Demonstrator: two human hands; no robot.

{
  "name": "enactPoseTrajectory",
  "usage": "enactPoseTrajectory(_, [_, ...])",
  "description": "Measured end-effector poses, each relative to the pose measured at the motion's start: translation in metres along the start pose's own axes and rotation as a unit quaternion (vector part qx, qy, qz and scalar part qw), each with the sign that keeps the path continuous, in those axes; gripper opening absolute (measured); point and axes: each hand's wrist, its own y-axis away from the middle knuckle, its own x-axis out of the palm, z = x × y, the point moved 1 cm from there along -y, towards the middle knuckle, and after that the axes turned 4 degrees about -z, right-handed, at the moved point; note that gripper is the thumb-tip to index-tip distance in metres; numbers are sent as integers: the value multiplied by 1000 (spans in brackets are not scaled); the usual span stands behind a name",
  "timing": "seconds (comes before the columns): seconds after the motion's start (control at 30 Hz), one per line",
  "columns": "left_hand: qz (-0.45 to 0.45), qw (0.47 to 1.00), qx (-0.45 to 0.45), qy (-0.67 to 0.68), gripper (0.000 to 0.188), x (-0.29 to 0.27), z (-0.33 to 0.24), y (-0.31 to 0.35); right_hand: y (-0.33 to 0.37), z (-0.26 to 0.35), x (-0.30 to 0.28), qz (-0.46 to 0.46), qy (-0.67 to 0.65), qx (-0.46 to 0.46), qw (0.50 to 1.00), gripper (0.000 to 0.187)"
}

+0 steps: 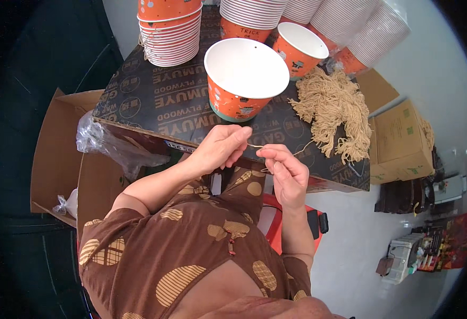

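Note:
Just in front of the table's near edge, my left hand point(224, 147) pinches one end of a thin tan string point(255, 145). My right hand point(286, 175) grips the same string a little to the right, its fingers curled. A short stretch runs between the two hands, and a loose tail trails right toward a heap of tan strings point(332, 106) on the table. Beyond my hands an orange paper bucket point(244, 103) with a white inside stands upright, its open top facing me. Neither hand touches it.
Stacked orange buckets point(170, 45) stand at the back left of the dark plywood table point(177, 101). A smaller bucket point(300, 50) and wrapped stacks point(377, 34) line the back right. Open cardboard box point(66, 154) with plastic film sits left; another carton point(401, 141) stands right.

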Motion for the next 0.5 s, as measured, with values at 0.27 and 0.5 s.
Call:
enactPoseTrajectory(0.27, [-99,986,110,-73,31,2,8,1,2,-7,-4,-5,-20,20,1000,12])
enactPoseTrajectory(0.5, [-158,941,208,-214,27,5,-1,10,-2,-21,20,-8,85,115,990,21])
